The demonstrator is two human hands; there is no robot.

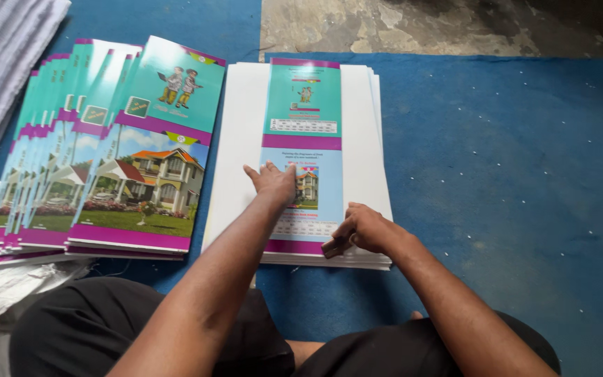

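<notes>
1. Dark-clothed knees [141,328] frame the bottom edge; the person sits on a blue mat [511,174], close enough to reach everything.
2. Right hand [366,230] is curled around a small dark block [334,246], pressing it at the near edge of the printed sheet [303,139], seemingly to flatten it.
3. Left hand [272,183] lies flat with fingers spread, pinning that sheet so it cannot slide.
4. Under it sits a white paper stack [239,139], squared up.
5. Finished covers [106,153] fan out leftward, overlapping.
</notes>
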